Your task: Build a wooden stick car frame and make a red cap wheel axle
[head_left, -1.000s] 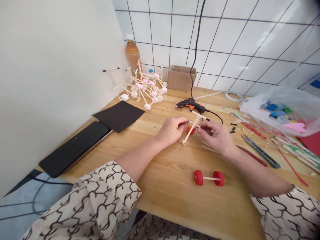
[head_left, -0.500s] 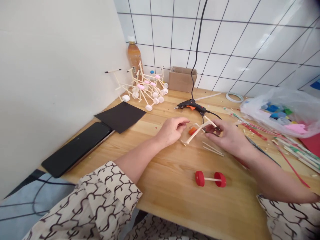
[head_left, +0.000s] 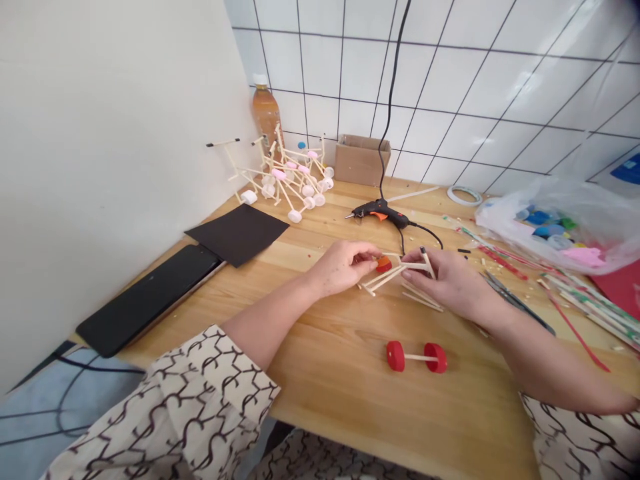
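Observation:
In the head view, my right hand [head_left: 445, 277] is closed on a small frame of pale wooden sticks [head_left: 395, 273], near its crossbar with a black tip. My left hand [head_left: 345, 265] pinches with thumb and fingers at an orange-red bottle cap [head_left: 383, 265] beside the frame; whether the cap is fixed to the frame I cannot tell. Loose sticks [head_left: 423, 300] lie under the frame. Nearer to me, two red caps [head_left: 395, 356] joined by a pale stick rest on the table like an axle with wheels.
Behind my hands lies a black glue gun [head_left: 383, 215] with its cord. At the back left stand several stick models [head_left: 295, 177], a drink bottle [head_left: 267, 110] and a cardboard box [head_left: 363, 160]. Scissors [head_left: 520, 303], straws and a bag of caps [head_left: 560, 227] are on the right; a phone [head_left: 150, 300] is left.
My right hand has turned the stick frame so its black-tipped crossbar points up. My left hand has moved slightly right and its fingers have come onto the orange-red cap.

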`<state>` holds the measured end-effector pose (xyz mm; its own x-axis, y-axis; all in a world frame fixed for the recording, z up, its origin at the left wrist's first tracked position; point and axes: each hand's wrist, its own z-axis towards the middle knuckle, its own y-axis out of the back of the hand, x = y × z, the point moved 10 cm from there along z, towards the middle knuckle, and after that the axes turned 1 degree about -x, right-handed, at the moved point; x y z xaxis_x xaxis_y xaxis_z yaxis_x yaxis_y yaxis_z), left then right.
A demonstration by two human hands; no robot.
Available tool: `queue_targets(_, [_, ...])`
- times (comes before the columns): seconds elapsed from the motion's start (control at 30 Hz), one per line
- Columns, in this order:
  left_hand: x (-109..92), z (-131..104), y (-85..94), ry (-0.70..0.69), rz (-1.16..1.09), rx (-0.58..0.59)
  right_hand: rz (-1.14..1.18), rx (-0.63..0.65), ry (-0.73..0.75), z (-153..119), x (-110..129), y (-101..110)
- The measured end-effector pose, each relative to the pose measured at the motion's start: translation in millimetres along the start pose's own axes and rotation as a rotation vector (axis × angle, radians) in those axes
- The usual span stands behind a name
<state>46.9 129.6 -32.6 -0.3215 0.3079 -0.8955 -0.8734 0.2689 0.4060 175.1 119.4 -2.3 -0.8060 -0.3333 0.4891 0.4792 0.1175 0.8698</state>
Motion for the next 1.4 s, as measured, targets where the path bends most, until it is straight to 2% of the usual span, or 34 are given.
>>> queue_targets(0.2, [-9.0, -3.6, 13.3, 0.035, -0.095, 0.029, 0.053, -0.066, -0.085, 5.6, -1.9, 10.8])
queue_targets(0.27, [-13.1, -6.0, 13.5, 0.045, -0.114, 0.099, 0.053, -0.085, -0.089, 8.2, 0.7, 13.3])
queue_targets(0.37, [-24.7, -9.9, 13.0, -0.013, 0.014, 0.176, 0.018, -0.117, -0.082, 12.1, 7.5, 17.8])
queue_targets(0.47, [-32.7, -12.7, 8.9, -0.074, 0.21, 0.206, -0.053, -0.137, -0.075, 16.2, 14.8, 21.6])
queue_targets(0.63, [-26.9, -9.1, 1.8, -0.094, 0.34, 0.13, -0.137, -0.138, -0.065, 24.3, 21.7, 23.7])
queue_targets(0.9, [-11.1, -4.2, 4.9, -0.122, 0.257, -0.037, -0.03, -0.039, -0.113, 26.5, 20.4, 19.7])
queue_targets(1.0, [-10.2, -3.5, 9.9, -0.102, 0.276, -0.087, 0.047, -0.001, -0.09, 22.7, 13.2, 25.5])
queue_targets(1.13, [-12.9, -3.4, 12.7, -0.108, 0.287, -0.138, 0.112, -0.032, -0.047, 10.0, -3.9, 42.8])
queue_targets(1.27, [-13.7, -4.3, 12.9, -0.122, 0.279, -0.174, -0.126, 0.028, -0.03, -15.1, -30.2, 38.5])
queue_targets(1.4, [-13.7, -4.9, 11.9, -0.129, 0.287, -0.183, -0.325, 0.008, 0.022, -45.3, -55.6, 32.4])
